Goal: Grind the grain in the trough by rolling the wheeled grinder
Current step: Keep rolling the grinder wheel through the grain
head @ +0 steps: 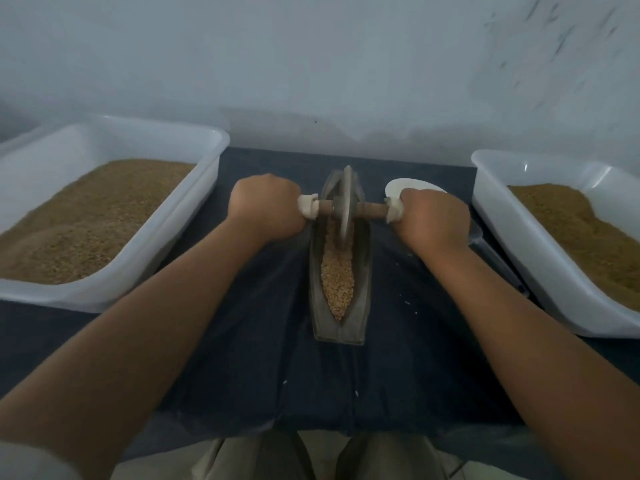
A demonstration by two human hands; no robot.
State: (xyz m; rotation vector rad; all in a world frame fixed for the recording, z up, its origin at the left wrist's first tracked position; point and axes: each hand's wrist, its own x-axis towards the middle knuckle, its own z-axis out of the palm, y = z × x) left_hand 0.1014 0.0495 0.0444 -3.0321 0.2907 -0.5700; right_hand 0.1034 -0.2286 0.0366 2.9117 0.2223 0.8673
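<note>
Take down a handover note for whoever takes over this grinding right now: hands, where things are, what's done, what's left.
Hands: left hand grips the axle at its left end, right hand at its right end.
Things: wheel stands at the far end of the trough; grain fills the near part, looking whole. The left tub and right tub hold more.
Done: little visibly ground.
Left: probably roll the wheel toward you over the grain, repeatedly.

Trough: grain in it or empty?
Not empty: grain fills the groove of the trough from the grinder wheel to its near tip.
</note>
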